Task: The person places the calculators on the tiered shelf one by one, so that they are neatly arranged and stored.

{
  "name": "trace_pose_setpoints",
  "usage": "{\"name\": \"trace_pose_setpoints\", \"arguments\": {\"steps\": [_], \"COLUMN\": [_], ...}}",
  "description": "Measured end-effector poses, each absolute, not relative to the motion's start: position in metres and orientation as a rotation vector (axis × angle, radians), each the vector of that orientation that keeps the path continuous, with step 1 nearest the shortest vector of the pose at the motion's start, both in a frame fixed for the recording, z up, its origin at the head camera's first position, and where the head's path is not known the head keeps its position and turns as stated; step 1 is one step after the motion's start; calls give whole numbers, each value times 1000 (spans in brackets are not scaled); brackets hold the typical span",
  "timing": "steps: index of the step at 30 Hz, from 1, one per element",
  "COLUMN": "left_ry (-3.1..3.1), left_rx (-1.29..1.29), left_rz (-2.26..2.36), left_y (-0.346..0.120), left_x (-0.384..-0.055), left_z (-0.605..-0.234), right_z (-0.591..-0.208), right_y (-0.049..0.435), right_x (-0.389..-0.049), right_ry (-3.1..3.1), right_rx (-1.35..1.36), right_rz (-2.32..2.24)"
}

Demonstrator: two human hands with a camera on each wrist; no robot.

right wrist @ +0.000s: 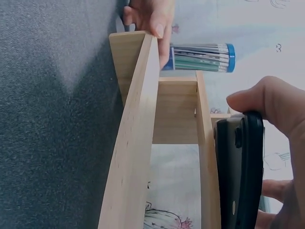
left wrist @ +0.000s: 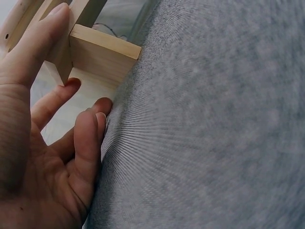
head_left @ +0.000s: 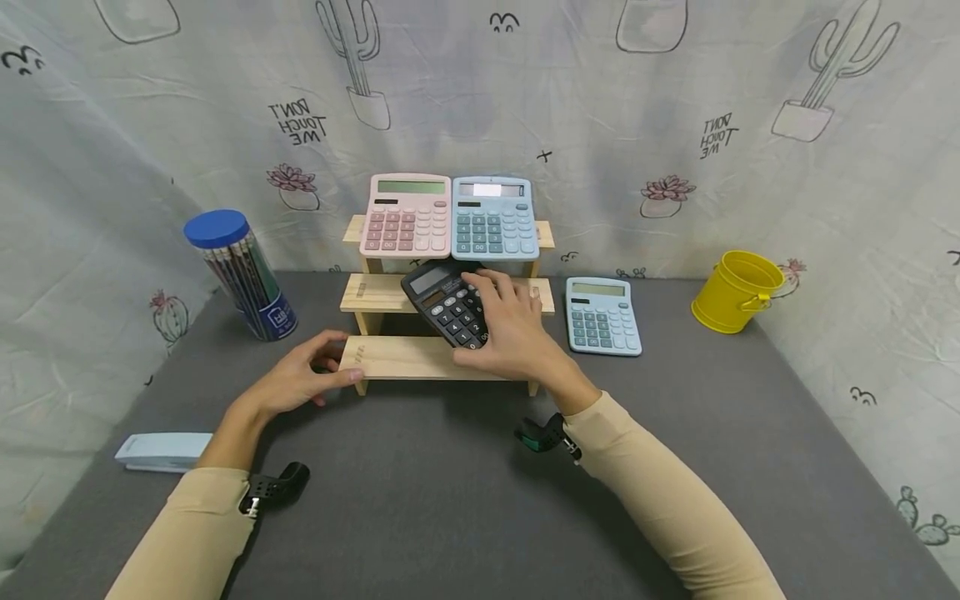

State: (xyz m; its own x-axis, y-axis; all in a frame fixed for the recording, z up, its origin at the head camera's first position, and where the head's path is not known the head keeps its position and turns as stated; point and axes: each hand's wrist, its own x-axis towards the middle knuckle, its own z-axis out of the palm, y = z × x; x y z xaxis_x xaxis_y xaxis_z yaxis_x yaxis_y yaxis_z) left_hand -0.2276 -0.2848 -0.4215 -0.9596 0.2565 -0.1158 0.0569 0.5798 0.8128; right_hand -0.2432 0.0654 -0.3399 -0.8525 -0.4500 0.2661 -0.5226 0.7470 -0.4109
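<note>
A three-step wooden shelf (head_left: 420, 357) stands in the middle of the grey table. My left hand (head_left: 300, 377) grips the left end of its lowest step, thumb at the front edge and index finger behind. In the left wrist view the other fingers curl below the board. A black calculator (head_left: 448, 302) is in my right hand (head_left: 512, 329), tilted over the middle step, its keys partly covered by the fingers. The right wrist view has the calculator's edge (right wrist: 238, 167) close against the middle board. Pink (head_left: 407, 215) and blue (head_left: 495, 218) calculators lean side by side on the top step.
Right of the shelf lies another light blue calculator (head_left: 603, 317), with a yellow bucket (head_left: 737, 292) farther right. A blue-lidded tub of pencils (head_left: 243, 275) stands at the back left. A light blue stapler (head_left: 161, 452) lies beside my left forearm. Patterned cloth hangs behind.
</note>
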Motion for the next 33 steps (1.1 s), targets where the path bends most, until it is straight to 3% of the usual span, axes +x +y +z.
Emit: {"name": "trace_pose_setpoints", "arguments": {"steps": [15, 27, 33], "left_ry": [2599, 2576, 2570], "left_rx": [264, 272, 261], "left_rz": [1287, 1346, 1351], "left_y": [-284, -283, -283], "left_x": [-228, -228, -226], "left_z": [-421, -420, -422], "right_z": [-343, -333, -336], "right_y": [36, 57, 45], "right_x": [-247, -251, -254], "right_ry": [-2839, -2912, -2888], "right_rx": [705, 1086, 1003], "right_rz": [685, 788, 781]}}
